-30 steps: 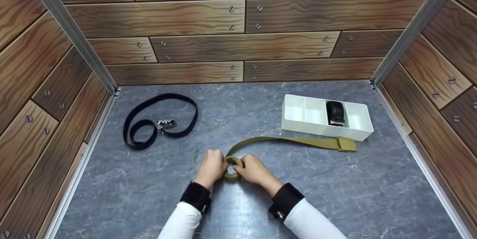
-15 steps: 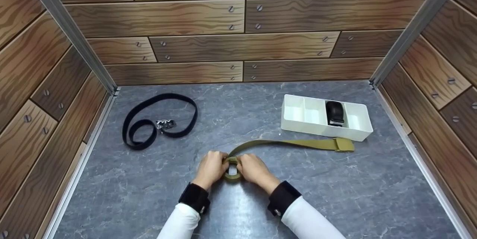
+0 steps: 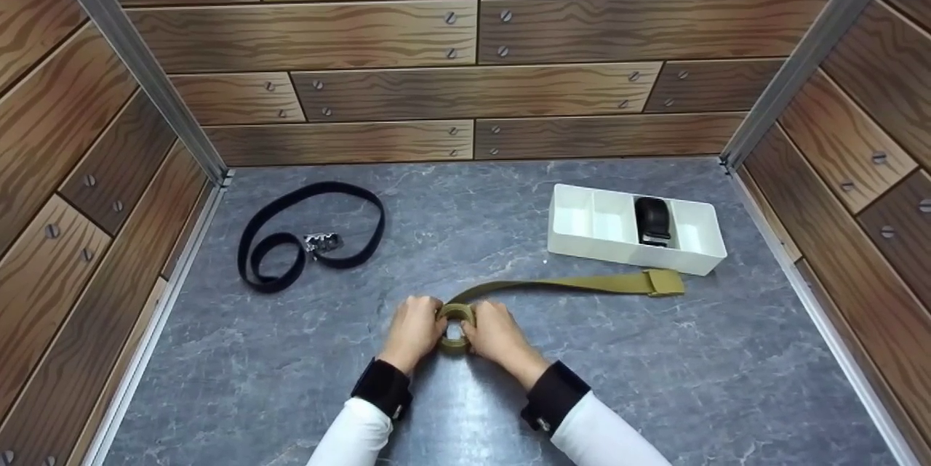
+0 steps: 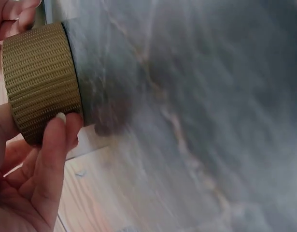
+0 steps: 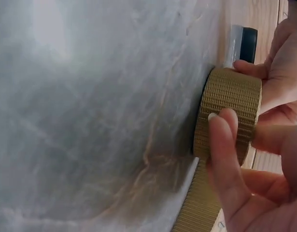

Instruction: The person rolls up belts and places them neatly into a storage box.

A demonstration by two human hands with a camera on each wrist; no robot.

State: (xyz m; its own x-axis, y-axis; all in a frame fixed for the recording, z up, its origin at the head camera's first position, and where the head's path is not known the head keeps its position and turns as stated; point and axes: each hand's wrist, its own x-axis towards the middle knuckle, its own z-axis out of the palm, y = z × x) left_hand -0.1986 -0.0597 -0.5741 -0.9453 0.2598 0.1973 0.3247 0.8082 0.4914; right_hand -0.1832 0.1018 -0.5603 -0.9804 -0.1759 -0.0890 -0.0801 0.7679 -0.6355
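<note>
A olive-tan webbing belt (image 3: 560,283) lies across the floor, its near end wound into an upright coil (image 4: 42,79) and its flat buckle (image 3: 665,282) at the far right end. My left hand (image 3: 413,331) pinches the coil from the left, with thumb inside the ring and fingers outside. From the right, my right hand (image 3: 502,337) pinches the same coil; in the right wrist view its fingertips (image 5: 221,128) press the ribbed outer face. The unwound strip leaves the coil at its far side.
At the left lies a black belt (image 3: 320,187) in loose loops with a silver buckle (image 3: 324,242). A white divided tray (image 3: 582,248) stands at the back right, with a rolled black belt (image 3: 653,219) in one compartment. Plank-patterned walls (image 3: 385,142) enclose the grey marbled surface.
The tan belt's buckle end has slid left and slightly nearer as the loose strip shortens. Both hands stay at the coil, their fingers shifting a little around it.
</note>
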